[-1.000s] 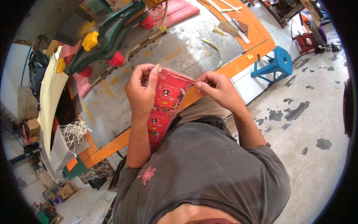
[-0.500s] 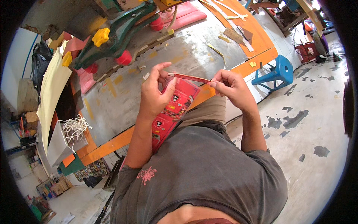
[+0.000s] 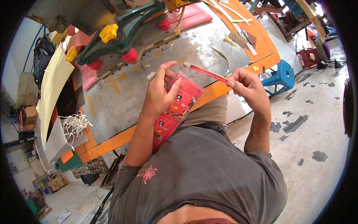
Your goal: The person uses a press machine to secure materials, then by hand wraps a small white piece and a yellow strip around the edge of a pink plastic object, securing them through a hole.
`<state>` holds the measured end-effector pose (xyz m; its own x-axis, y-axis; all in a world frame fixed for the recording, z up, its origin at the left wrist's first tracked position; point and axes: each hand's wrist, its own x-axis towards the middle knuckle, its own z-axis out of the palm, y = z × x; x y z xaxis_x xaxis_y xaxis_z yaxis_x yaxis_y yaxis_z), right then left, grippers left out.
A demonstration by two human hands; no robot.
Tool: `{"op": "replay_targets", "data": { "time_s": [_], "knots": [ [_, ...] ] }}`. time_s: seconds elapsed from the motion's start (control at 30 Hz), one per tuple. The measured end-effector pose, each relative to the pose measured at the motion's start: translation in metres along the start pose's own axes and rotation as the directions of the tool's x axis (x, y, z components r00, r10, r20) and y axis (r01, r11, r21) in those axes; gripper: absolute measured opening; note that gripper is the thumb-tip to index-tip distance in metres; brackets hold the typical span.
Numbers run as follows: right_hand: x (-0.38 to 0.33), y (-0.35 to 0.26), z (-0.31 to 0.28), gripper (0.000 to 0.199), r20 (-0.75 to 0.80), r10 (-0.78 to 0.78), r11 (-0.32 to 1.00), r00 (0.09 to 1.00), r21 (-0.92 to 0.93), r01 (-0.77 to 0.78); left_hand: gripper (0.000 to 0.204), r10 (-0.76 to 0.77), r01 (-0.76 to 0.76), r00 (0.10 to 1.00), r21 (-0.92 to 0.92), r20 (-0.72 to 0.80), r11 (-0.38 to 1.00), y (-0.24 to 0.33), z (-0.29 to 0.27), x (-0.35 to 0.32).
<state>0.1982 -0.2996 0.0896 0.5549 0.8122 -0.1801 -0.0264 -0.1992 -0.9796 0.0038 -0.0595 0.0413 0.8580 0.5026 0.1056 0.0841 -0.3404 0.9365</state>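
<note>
Clock positions are being read from the red printed sheet [image 3: 171,115]. It is lying aslant in front of the person's torso, its upper end pointing toward 1 o'clock, its lower part running between the left forearm and the shirt [image 3: 209,160]. The left hand [image 3: 161,93], at 11 o'clock, is pinching its upper end, thumb lying over the printed face, forefinger sticking upward.

At 1 o'clock a narrow red strip [image 3: 206,72] is slanting through the air, its pale-tipped far end sitting just beside the sheet's top, apart from it. The right hand [image 3: 248,87], at 2 o'clock, is pinching the strip's near end between thumb and forefinger.

Beyond the hands, a metal-topped surface [image 3: 115,112] is spreading from 9 round to 1 o'clock, an orange border [image 3: 108,144] edging it. A curled yellow scrap [image 3: 221,56] is lying there at 1 o'clock. Pink padding [image 3: 192,16] is resting at 12. A dark green frame [image 3: 123,42] is standing at 11, carrying a yellow knob [image 3: 109,33].

At 9 o'clock a bundle of white cords [image 3: 74,127] is hanging; farther out, a cream sheet [image 3: 54,93] is curving upright. A blue stool [image 3: 280,79] is standing on the floor [image 3: 257,130] at 2 o'clock.
</note>
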Motion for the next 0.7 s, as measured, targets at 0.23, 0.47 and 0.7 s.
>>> {"op": "replay_targets", "data": {
  "time_s": [0.23, 0.47, 0.7],
  "knots": [
    [0.014, -0.003, 0.041, 0.010, -0.105, -0.306, 0.894, 0.946, -0.374, 0.247, 0.030, 0.702, -0.450, 0.682, 0.639, -0.206, 0.624, -0.006, 0.015, -0.011],
    [0.035, -0.004, 0.080, 0.015, 0.201, -0.654, 0.381, 0.730, -0.745, 0.547, 0.020, 0.670, -0.381, 0.739, 0.774, -0.074, 0.506, 0.012, 0.023, -0.015],
    [0.045, 0.000, 0.080, 0.016, 0.300, -0.687, 0.175, 0.661, -0.816, 0.552, 0.023, 0.641, -0.348, 0.762, 0.777, -0.090, 0.524, 0.001, 0.019, -0.009]
  ]
}}
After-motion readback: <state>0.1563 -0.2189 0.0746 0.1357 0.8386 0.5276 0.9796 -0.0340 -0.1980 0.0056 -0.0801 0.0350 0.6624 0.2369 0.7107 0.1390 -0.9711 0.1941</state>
